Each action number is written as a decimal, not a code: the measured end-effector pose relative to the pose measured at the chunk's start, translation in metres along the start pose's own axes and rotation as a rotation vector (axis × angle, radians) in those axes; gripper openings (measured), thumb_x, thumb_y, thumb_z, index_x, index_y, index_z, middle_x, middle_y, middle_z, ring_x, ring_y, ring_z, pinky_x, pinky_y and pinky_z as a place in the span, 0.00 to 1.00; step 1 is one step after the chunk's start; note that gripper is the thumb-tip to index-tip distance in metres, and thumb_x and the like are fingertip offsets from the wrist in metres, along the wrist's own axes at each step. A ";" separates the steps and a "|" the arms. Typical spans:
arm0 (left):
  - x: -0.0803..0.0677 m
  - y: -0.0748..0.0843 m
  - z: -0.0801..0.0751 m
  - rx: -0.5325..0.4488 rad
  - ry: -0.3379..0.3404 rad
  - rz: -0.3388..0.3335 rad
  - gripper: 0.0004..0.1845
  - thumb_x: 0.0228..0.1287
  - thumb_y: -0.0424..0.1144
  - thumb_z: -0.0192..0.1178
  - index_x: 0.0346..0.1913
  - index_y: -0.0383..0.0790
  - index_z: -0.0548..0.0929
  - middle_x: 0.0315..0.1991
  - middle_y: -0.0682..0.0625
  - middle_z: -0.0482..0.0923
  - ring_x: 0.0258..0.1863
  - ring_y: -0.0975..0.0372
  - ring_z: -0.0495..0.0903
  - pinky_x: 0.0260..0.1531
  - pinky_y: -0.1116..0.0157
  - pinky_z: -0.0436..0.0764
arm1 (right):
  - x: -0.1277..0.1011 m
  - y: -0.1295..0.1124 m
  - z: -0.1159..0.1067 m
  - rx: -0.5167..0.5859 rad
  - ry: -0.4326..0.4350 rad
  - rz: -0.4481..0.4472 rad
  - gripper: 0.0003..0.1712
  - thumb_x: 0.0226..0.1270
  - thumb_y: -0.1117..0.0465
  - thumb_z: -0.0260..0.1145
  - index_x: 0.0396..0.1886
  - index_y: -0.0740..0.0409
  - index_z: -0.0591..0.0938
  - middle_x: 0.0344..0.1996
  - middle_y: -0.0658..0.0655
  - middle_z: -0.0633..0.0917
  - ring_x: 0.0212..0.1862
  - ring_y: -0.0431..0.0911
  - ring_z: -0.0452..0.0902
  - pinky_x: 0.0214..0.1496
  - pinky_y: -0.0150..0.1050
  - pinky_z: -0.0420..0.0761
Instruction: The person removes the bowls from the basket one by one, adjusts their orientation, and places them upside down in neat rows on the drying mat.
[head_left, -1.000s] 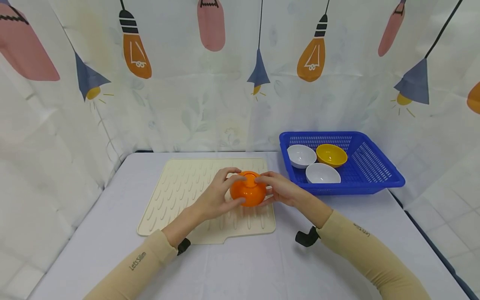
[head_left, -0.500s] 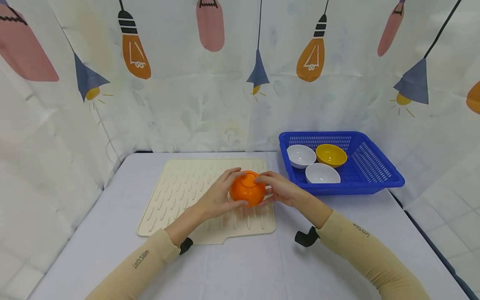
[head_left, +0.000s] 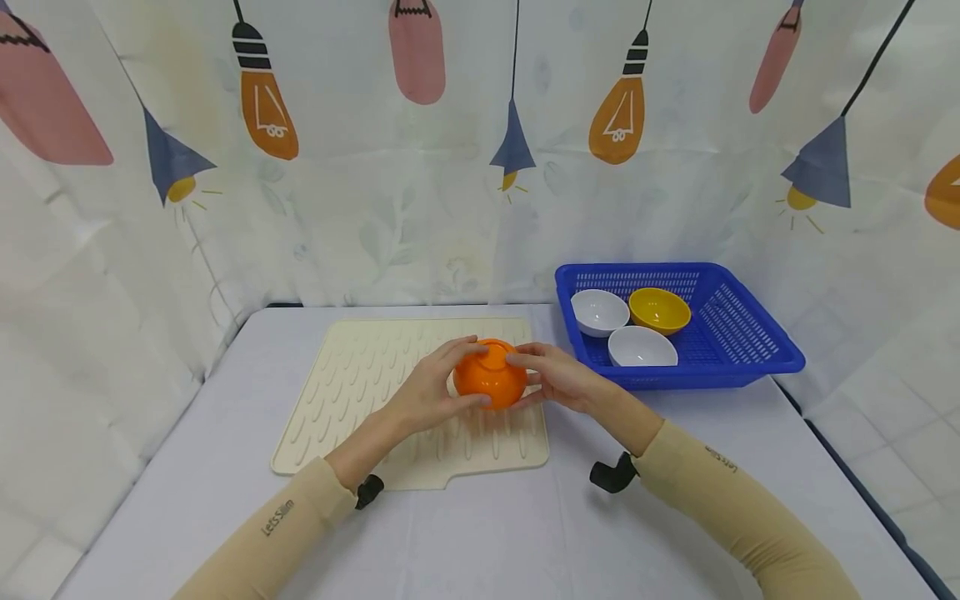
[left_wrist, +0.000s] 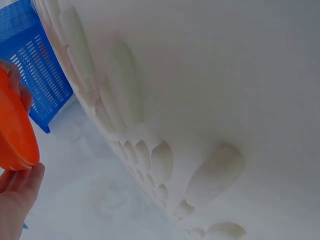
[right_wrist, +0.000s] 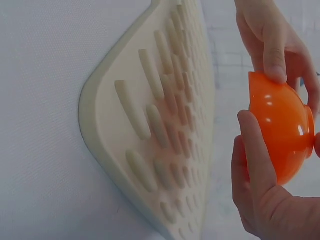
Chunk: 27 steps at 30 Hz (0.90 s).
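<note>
An orange bowl (head_left: 491,377) is upside down between both hands, its foot ring facing up and its rim toward the cream ridged drying mat (head_left: 360,417). From the left, my left hand (head_left: 429,390) grips it, thumb low on the near side and fingers over the far side. My right hand (head_left: 561,377) holds the opposite side, with a finger near the foot ring. The right wrist view shows the bowl (right_wrist: 280,130) apart from the mat's ridges, with fingers along its rim. In the left wrist view only part of the bowl (left_wrist: 15,130) shows.
A blue plastic basket (head_left: 738,333) stands at the back right of the white-covered table (head_left: 480,550). In it are two white bowls (head_left: 642,346) and a yellow bowl (head_left: 659,311). A patterned curtain (head_left: 442,217) hangs behind the table.
Both hands keep their hold on the orange bowl, which stays over the mat. The left fingers shift slightly around the bowl's top, and the head view drifts a little.
</note>
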<state>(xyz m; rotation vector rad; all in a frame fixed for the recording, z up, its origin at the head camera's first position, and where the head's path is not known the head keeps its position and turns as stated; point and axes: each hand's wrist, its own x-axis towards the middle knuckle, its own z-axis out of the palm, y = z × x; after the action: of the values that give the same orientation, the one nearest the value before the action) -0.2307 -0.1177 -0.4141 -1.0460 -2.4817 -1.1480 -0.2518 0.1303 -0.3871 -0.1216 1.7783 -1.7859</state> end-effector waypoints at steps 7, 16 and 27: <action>0.001 -0.002 -0.002 -0.024 0.008 -0.019 0.35 0.57 0.42 0.79 0.66 0.41 0.77 0.71 0.42 0.70 0.70 0.49 0.70 0.65 0.53 0.75 | 0.001 0.004 -0.005 -0.055 -0.041 -0.070 0.41 0.71 0.66 0.67 0.78 0.64 0.59 0.73 0.66 0.64 0.65 0.61 0.74 0.54 0.51 0.84; 0.003 -0.004 -0.003 -0.035 0.024 0.003 0.34 0.57 0.40 0.79 0.65 0.40 0.77 0.70 0.42 0.71 0.69 0.50 0.71 0.61 0.55 0.79 | 0.001 0.007 -0.006 -0.132 0.038 -0.119 0.45 0.64 0.70 0.73 0.77 0.55 0.62 0.74 0.62 0.62 0.63 0.61 0.75 0.55 0.49 0.84; 0.004 -0.002 -0.010 -0.084 0.036 -0.034 0.33 0.60 0.41 0.77 0.66 0.41 0.76 0.69 0.46 0.73 0.67 0.53 0.73 0.57 0.55 0.81 | -0.002 0.012 -0.008 -0.320 0.060 -0.352 0.48 0.61 0.66 0.78 0.78 0.48 0.65 0.73 0.58 0.68 0.68 0.57 0.72 0.62 0.46 0.79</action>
<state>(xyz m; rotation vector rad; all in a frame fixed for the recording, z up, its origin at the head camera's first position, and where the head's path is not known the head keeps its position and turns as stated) -0.2365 -0.1241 -0.4065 -0.9984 -2.4521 -1.2797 -0.2501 0.1394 -0.3985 -0.5446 2.1829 -1.7315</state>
